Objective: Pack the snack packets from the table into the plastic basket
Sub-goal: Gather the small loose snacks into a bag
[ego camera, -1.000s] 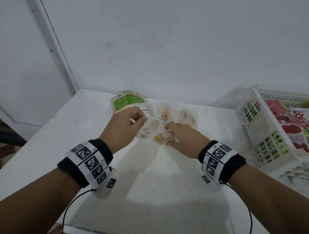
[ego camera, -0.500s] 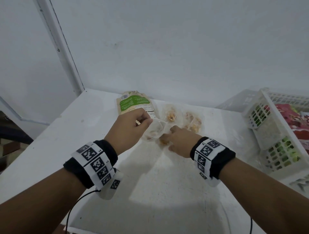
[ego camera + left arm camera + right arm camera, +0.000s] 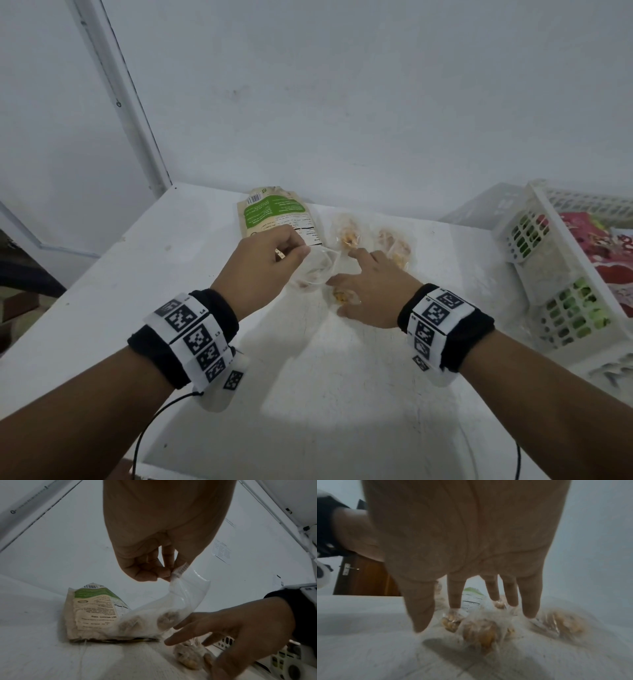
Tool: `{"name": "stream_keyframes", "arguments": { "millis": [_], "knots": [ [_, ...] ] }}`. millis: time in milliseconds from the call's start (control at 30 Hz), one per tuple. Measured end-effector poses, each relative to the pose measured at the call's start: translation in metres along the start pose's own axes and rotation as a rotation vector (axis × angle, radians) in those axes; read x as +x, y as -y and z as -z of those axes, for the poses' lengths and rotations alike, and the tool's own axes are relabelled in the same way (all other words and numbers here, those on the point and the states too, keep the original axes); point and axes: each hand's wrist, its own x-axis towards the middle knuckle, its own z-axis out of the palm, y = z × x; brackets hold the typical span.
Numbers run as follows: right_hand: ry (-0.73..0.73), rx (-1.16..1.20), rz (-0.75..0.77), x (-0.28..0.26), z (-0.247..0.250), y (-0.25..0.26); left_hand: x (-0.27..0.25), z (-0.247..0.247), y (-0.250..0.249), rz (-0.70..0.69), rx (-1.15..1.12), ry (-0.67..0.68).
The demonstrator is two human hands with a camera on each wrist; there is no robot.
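Pinched between thumb and fingertips, the left hand's (image 3: 150,555) grip held the sealed top edge of a small clear plastic snack packet (image 3: 173,609), lifted just off the white worktop (image 3: 308,394). It looked light, limp and crinkly; that edge seemed the surest hold. Beside that grip, the right hand (image 3: 373,291), curled half a second earlier, lay spread flat over similar packets (image 3: 394,245). Farther right stood the white plastic basket (image 3: 544,274).

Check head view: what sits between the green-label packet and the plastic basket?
Two clear snack packets lie on the white table between the green-label packet and the plastic basket; head view shows it.
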Motion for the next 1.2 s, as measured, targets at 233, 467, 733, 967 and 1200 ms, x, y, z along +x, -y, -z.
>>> {"name": "stream_keyframes", "arguments": {
  "millis": [233,467,733,967,1200],
  "knots": [
    [0.174,0.110,0.055,-0.001,-0.001,-0.005,-0.002,-0.003,-0.001,-0.003,0.000,0.005],
    [0.104,0.086,0.057,-0.002,-0.003,-0.003,-0.003,-0.004,0.001,-0.005,0.004,0.007],
    [-0.036,0.142,-0.001,-0.012,-0.003,-0.016,-0.007,-0.009,-0.001,0.011,0.015,0.029],
    [-0.303,0.385,-0.058,-0.038,0.006,-0.029,-0.011,-0.019,-0.008,-0.001,0.021,0.061],
    [-0.491,0.722,0.119,-0.070,0.021,-0.012,-0.010,-0.029,-0.012,-0.008,0.046,0.089]
  ]
}}
